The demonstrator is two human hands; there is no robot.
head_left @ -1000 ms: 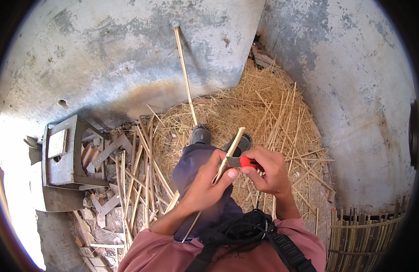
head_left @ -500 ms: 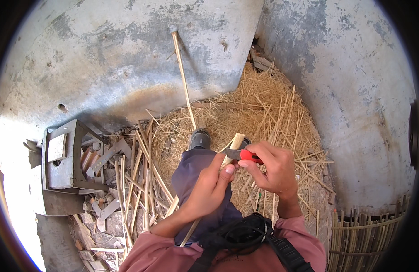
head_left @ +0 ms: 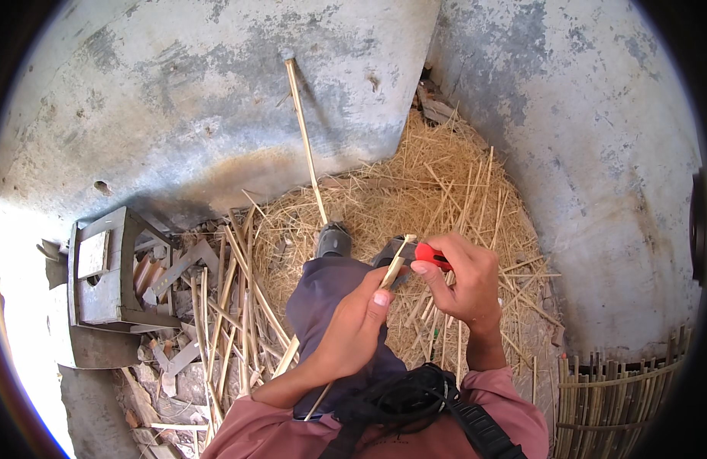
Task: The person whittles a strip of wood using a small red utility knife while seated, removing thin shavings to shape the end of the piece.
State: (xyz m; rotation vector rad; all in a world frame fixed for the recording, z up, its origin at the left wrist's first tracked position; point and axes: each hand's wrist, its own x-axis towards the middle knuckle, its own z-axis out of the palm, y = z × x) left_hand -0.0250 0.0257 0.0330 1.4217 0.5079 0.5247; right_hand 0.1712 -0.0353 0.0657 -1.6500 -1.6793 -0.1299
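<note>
R grip (head_left: 466, 279) clamping red knife (head_left: 430, 255), L grip (head_left: 357, 320) clamping strip (head_left: 394, 268)!
Prob. shaving tip (head_left: 408, 241), contact unclear; next stroke's needing steadiness.

Across the room from me, a person wears a plain dusty-pink top (head_left: 437, 447) whose sleeves (head_left: 250, 422) stop well short of the wrists. A small dark print (head_left: 397, 441) marks its front, too tiny to make out. Two black straps (head_left: 487, 430) cross the top; the right one has a row of raised bars. Between them sits a tangle of thin black cables (head_left: 422, 390). Below are purplish-navy trousers (head_left: 326, 302) and dark grey shoes (head_left: 334, 243). The left hand (head_left: 353, 325) and right hand (head_left: 466, 284) are bare.
</note>
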